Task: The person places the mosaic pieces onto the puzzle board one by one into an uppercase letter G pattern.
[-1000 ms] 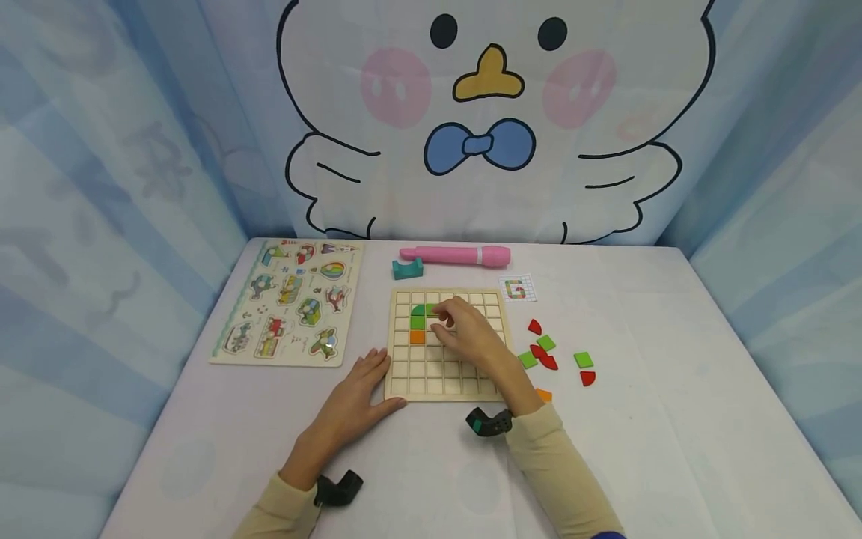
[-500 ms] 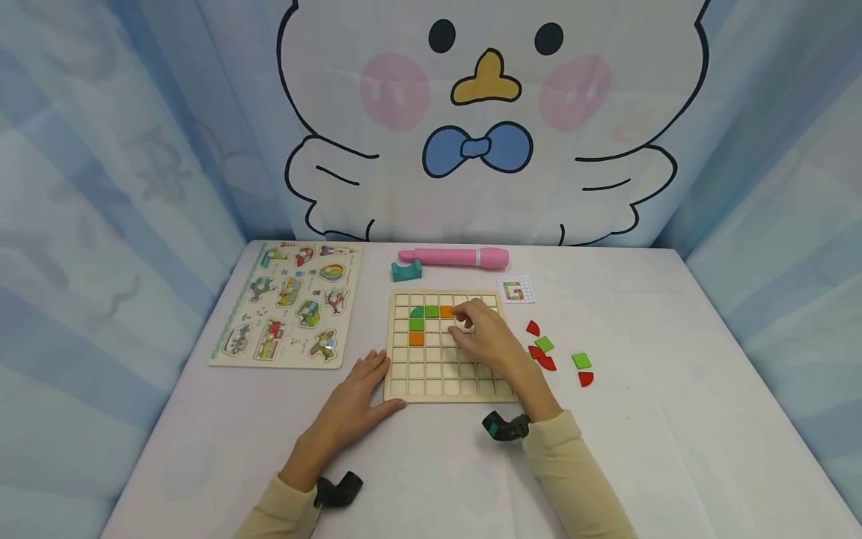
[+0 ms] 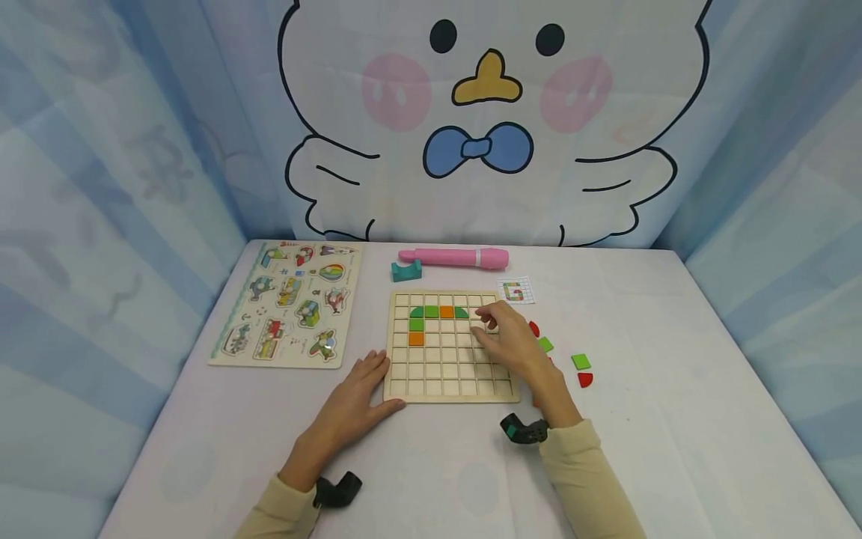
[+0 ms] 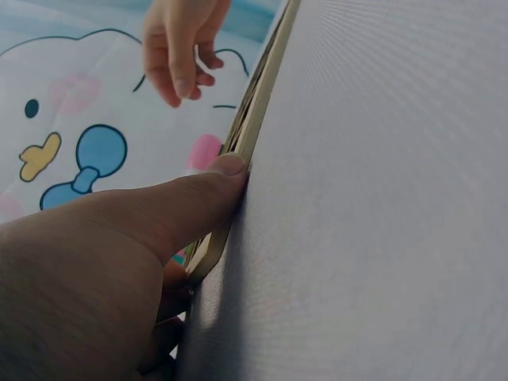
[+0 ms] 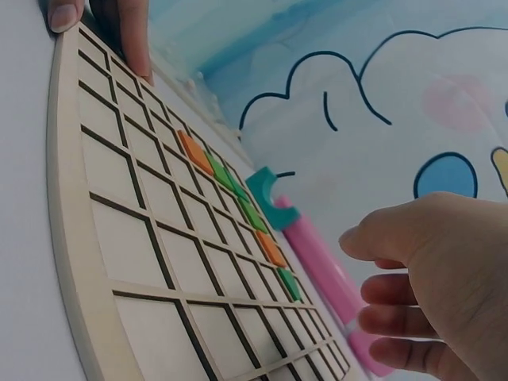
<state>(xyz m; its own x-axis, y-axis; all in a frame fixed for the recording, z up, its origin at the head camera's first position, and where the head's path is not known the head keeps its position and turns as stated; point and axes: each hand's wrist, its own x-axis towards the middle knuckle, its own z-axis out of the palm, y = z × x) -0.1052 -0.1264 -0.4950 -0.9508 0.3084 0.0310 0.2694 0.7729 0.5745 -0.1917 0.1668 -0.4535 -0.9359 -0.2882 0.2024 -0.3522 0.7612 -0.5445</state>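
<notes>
A wooden grid board (image 3: pixel 434 385) lies on the table, with green and orange tiles in its upper cells. Along one row run a green quarter-round tile (image 3: pixel 417 311), a green square tile (image 3: pixel 432 311), an orange square tile (image 3: pixel 447 311) and another green quarter-round tile (image 3: pixel 461 312). Below the row's left end sit a green square and an orange square (image 3: pixel 417 339). My left hand (image 3: pixel 353 404) rests at the board's near-left corner, thumb along the front edge. Over the board's right side hovers my right hand (image 3: pixel 515 344), fingers loosely bent, with nothing seen between thumb and fingertips (image 5: pixel 354 244).
Right of the board lie loose red pieces (image 3: pixel 585 379) and green squares (image 3: pixel 581 361), some behind the right arm. A small pattern card (image 3: pixel 516 290), a pink pen-shaped object (image 3: pixel 454 257) and a teal holder (image 3: pixel 406 271) lie behind. A picture puzzle board (image 3: pixel 289 307) lies left.
My right hand has moved rightward along the row. An orange square and a green quarter-round tile now show in the cells it uncovered. The left hand has stayed put.
</notes>
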